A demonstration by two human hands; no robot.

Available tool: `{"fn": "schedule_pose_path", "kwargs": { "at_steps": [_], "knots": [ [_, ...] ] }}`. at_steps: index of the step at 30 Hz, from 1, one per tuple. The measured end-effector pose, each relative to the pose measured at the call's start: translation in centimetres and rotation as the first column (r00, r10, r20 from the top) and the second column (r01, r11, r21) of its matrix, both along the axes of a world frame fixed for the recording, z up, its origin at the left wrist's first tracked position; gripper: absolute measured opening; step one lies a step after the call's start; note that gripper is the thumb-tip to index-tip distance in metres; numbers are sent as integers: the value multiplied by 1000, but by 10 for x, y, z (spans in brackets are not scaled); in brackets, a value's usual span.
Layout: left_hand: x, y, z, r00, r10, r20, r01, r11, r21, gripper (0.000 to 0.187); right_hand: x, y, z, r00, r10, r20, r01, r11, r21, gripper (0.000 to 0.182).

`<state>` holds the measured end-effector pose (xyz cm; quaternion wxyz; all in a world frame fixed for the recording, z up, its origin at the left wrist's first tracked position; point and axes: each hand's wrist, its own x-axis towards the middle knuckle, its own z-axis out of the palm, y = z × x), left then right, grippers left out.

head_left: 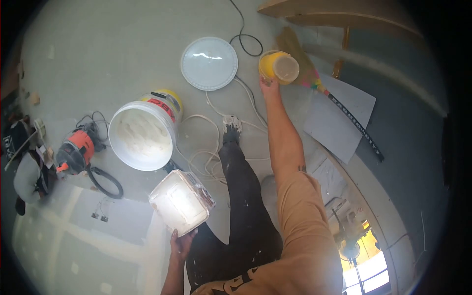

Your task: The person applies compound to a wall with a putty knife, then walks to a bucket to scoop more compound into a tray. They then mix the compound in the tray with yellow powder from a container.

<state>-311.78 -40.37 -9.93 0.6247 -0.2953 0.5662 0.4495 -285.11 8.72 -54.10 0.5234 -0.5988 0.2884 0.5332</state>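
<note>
My left hand (pixel 183 243) grips the lower edge of a white square plastic tub (pixel 179 202), which is tilted so its bright inside faces me. Its rim and side are smeared with a whitish coating. My right arm is stretched far forward, and my right hand (pixel 269 87) closes on the near side of a small yellow bucket (pixel 272 64). Part of the fingers is hidden behind the bucket. Between the two hands and to the left stands a large white bucket (pixel 142 135) with pale, powdery or pasty material in it.
A round white lid (pixel 209 64) lies on the floor, with cables (pixel 206 169) coiled nearby. An orange and black power tool (pixel 78 150) with a hose sits left. A broom (pixel 354 120) crosses a white sheet (pixel 339 115) at right. Wooden steps (pixel 339 14) are at the top right.
</note>
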Motion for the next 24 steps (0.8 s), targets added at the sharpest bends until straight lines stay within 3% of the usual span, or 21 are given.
{"fn": "schedule_pose_path", "kwargs": {
  "at_steps": [2, 6, 8, 9, 11, 17, 18, 19, 20, 22, 23, 24],
  "knots": [
    [-2, 0, -1, 1000, -10, -6, 10, 1000, 11, 76, 23, -5, -47, 997, 25, -67, -22, 999, 49, 30],
    [-6, -8, 5, 999, -30, -26, 30, 1000, 5, 79, 20, -5, -25, 998, 57, -1, -57, 998, -39, 30],
    [-11, -12, 4, 999, -42, -17, 41, 999, -7, 80, 27, -4, -36, 991, 103, -82, -93, 989, 117, 28],
    [-12, -14, 6, 999, -49, -25, 48, 998, -35, 82, 38, -6, -48, 991, 102, -83, -92, 990, 106, 28],
    [-13, -21, 11, 998, -52, -39, 49, 996, -68, 83, 55, -14, -68, 990, 131, -46, -116, 963, 242, 11],
    [-35, -57, 28, 998, 12, -55, -13, 1000, -6, 86, 70, -36, 41, 988, 55, -146, -61, 997, -36, 13],
    [-44, -63, 30, 998, 21, -62, -21, 1000, 1, 86, 100, -61, 17, 876, 466, -125, -461, 885, 70, 11],
    [-54, -70, 31, 997, 30, -71, -29, 1000, 11, 85, 129, -86, -8, 550, 834, 43, -830, 540, 139, 10],
    [-65, -83, 34, 997, 31, -71, -29, 999, 18, 85, 156, -110, -31, 217, 943, 252, -973, 187, 138, 9],
    [-94, -110, 26, 994, 38, -105, -32, 997, 64, 82, 133, -173, 19, -31, 879, 476, -997, -64, 53, 9],
    [-109, -122, 22, 993, 53, -101, -46, 996, 70, 80, 92, -190, 72, 628, 778, -8, -764, 619, 185, 8],
    [-128, -133, 15, 993, 69, -96, -62, 995, 76, 78, 40, -204, 132, 877, 135, -462, -180, 982, -54, 8]
  ]
}}
